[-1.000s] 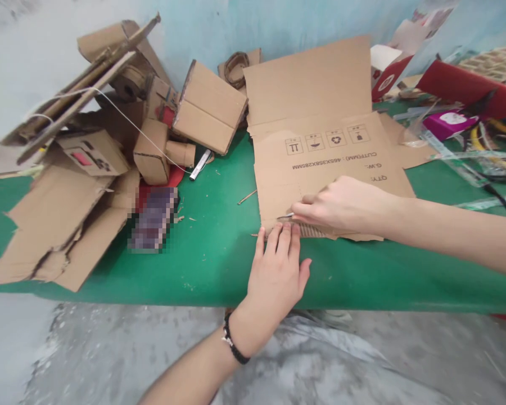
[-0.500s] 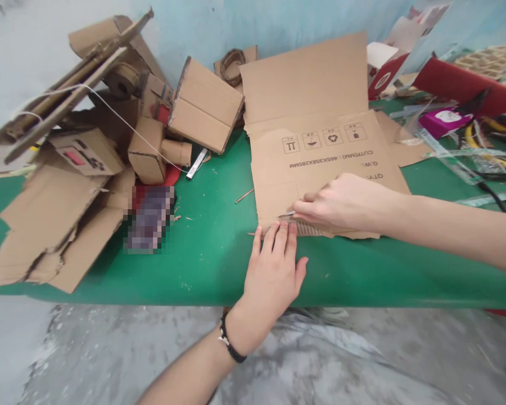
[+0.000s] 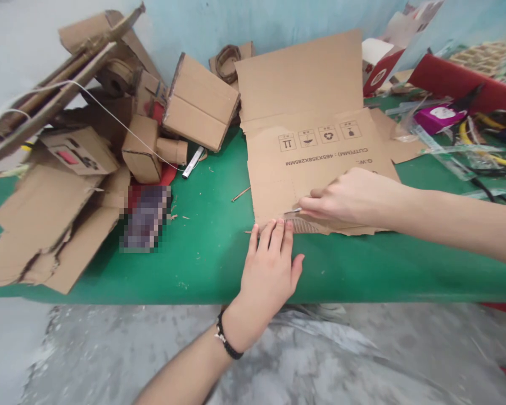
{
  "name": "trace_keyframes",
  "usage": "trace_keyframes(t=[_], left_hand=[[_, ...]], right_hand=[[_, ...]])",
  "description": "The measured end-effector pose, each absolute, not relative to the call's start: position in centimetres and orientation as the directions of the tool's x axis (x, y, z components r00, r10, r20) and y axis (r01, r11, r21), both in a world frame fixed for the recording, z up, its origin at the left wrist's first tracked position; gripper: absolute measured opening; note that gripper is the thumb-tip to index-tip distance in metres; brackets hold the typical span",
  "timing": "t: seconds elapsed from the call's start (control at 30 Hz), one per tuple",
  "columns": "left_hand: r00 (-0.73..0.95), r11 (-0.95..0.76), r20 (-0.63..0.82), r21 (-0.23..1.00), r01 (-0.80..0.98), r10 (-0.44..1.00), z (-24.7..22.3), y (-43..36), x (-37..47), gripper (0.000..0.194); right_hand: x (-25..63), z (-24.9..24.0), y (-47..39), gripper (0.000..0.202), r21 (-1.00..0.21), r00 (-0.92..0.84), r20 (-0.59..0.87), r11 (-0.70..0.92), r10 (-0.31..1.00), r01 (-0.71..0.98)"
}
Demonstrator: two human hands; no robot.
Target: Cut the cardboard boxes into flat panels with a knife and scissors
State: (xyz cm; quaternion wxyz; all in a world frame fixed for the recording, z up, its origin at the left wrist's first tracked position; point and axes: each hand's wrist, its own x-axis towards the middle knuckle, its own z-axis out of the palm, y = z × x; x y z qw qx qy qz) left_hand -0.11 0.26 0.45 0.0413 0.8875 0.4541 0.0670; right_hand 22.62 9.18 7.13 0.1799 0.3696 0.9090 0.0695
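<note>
A printed cardboard sheet (image 3: 270,185) lies on the green table, its back flap leaning up toward the wall. My left hand (image 3: 270,264) is open, fingers stretched flat on the sheet's front edge beside a strip of bared corrugation (image 3: 304,226). In my closed right hand (image 3: 341,194) is a thin craft knife (image 3: 293,211). Its slim metal blade points left and meets the cardboard just above my left fingertips; its handle is hidden in my fist. A faint dotted line crosses the sheet near the blade.
Cardboard boxes (image 3: 202,101) and torn cardboard pieces (image 3: 42,219) crowd the left. Nearer are a white marker (image 3: 193,162) and a pixelated dark object (image 3: 145,219). A thin stick (image 3: 241,194) lies by the sheet. At right are a purple box (image 3: 438,118), cables and plastic strips.
My right hand and the craft knife have slid slightly right along the cardboard. My left hand stays pressed on the front edge. The whole view has shifted a little.
</note>
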Motion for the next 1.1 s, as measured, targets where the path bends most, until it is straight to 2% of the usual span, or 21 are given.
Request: trace_keyframes(t=[0.13, 0.33, 0.7, 0.9, 1.1], left_hand=[[0.581, -0.587, 0.081, 0.128, 0.8, 0.81, 0.5, 0.3, -0.1, 0.059], [0.582, -0.587, 0.08, 0.139, 0.798, 0.809, 0.4, 0.3, -0.1, 0.06], [0.583, -0.589, 0.082, 0.131, 0.797, 0.808, 0.3, 0.3, -0.1, 0.06], [0.58, -0.585, 0.08, 0.125, 0.801, 0.811, 0.3, 0.3, 0.0, 0.06], [0.581, -0.585, 0.072, 0.138, 0.799, 0.811, 0.4, 0.3, 0.0, 0.06]], right_hand=[[23.1, 6.8, 9.2, 0.039, 0.269, -0.66, -0.264, 0.711, 0.704, 0.65], [23.8, 6.4, 9.2, 0.033, 0.215, -0.692, -0.201, 0.721, 0.693, 0.659], [24.8, 6.1, 9.5, 0.037, 0.16, -0.685, -0.174, 0.707, 0.707, 0.689], [25.3, 6.0, 9.4, 0.039, 0.157, -0.678, -0.171, 0.699, 0.715, 0.697], [25.6, 5.8, 9.4, 0.043, 0.223, -0.696, -0.165, 0.714, 0.699, 0.664]])
